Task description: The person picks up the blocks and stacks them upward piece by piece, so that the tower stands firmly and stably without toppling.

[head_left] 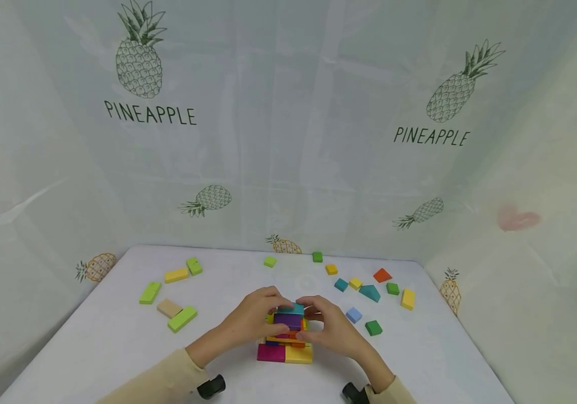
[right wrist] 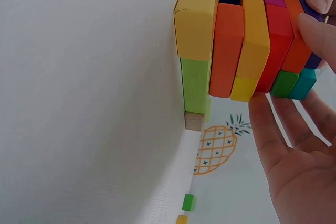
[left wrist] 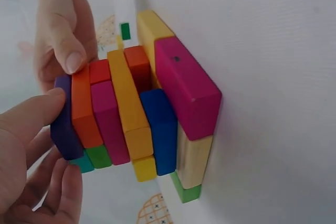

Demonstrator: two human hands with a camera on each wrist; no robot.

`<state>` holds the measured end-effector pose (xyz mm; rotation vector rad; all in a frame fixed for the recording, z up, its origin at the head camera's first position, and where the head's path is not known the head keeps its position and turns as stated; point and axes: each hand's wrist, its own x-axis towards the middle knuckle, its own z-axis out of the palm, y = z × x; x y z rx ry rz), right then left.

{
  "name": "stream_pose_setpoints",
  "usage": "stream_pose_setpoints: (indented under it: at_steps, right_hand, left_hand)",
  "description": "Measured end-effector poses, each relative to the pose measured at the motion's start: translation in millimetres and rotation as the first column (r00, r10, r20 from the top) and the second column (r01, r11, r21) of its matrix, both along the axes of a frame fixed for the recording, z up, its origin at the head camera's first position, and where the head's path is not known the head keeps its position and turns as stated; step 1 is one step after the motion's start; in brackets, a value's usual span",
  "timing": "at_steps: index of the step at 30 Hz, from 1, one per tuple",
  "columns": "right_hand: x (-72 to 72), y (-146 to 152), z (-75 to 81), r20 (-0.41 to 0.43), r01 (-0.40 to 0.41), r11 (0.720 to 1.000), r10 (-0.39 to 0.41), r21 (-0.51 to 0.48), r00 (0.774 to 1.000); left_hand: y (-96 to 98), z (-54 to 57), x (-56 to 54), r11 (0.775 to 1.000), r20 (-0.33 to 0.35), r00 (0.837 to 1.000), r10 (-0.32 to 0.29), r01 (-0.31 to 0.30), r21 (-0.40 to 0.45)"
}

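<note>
A tower of coloured wooden blocks stands on the table, with a magenta block (head_left: 271, 353) and a yellow block (head_left: 298, 354) side by side at its front base. At the top are a purple block (left wrist: 64, 124) and, behind it, a teal block (right wrist: 303, 84). My left hand (head_left: 255, 317) grips this top layer from the left, thumb on the purple block, fingers curled behind by the teal one. From the right, my right hand (head_left: 331, 328) holds the upper tower front to back, thumb at an orange block (right wrist: 295, 35), fingers behind at the red block (right wrist: 275, 45) and green block (right wrist: 284, 83).
Left on the table lie lime blocks (head_left: 183, 319), a tan block (head_left: 169, 308) and a yellow block (head_left: 176, 275). Several more are scattered right, among them a teal triangle (head_left: 370, 292), a light blue block (head_left: 354, 315) and a green block (head_left: 373, 327). A pineapple-print curtain (head_left: 298, 140) hangs behind.
</note>
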<state>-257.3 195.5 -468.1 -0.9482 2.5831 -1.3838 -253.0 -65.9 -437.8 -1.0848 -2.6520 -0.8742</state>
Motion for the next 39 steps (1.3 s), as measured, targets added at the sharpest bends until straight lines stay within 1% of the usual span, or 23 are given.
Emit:
stream_pose_setpoints:
  at_steps: [4,7,10,14,19,24,33,39]
  right_hand:
    - [0.1,0,0.3,0.008,0.014,1.000,-0.014,0.006,1.000]
    - [-0.1,0,-0.2,0.010,0.023,1.000,-0.023,0.010,1.000]
    - [0.0,0,-0.2,0.014,0.024,1.000,-0.024,0.010,1.000]
    - [0.0,-1,0.6,0.018,0.011,1.000,-0.011,0.004,1.000]
    - [0.2,-2,2.7,0.010,0.006,1.000,-0.006,0.009,1.000]
    - [0.8,-2,3.6,0.003,0.008,1.000,-0.008,0.012,1.000]
    - [2.1,-2,1.6,0.018,0.017,1.000,-0.018,0.009,1.000]
    - [1.0,-2,-0.1,0.005,0.015,1.000,-0.015,0.009,1.000]
  left_hand:
    - [1.7,-3.6,-0.4,0.998,0.033,0.998,0.062,-0.063,0.027]
    - [2.0,-6.1,-0.8,0.995,0.071,0.994,0.079,-0.083,0.061]
    - [0.8,-9.0,-1.2,0.992,0.127,0.989,0.076,-0.087,0.088]
    - [-3.1,-12.5,-1.5,0.993,0.196,0.978,0.064,-0.082,0.086]
    - [-6.4,-14.2,-1.8,0.993,0.246,0.969,0.033,-0.060,0.101]
    - [-7.1,-15.6,-3.4,0.991,0.250,0.968,0.025,-0.057,0.122]
    - [-6.7,-15.1,-4.6,0.991,0.246,0.969,0.013,-0.045,0.124]
    - [-6.9,-13.6,-3.8,0.992,0.247,0.969,0.008,-0.039,0.121]
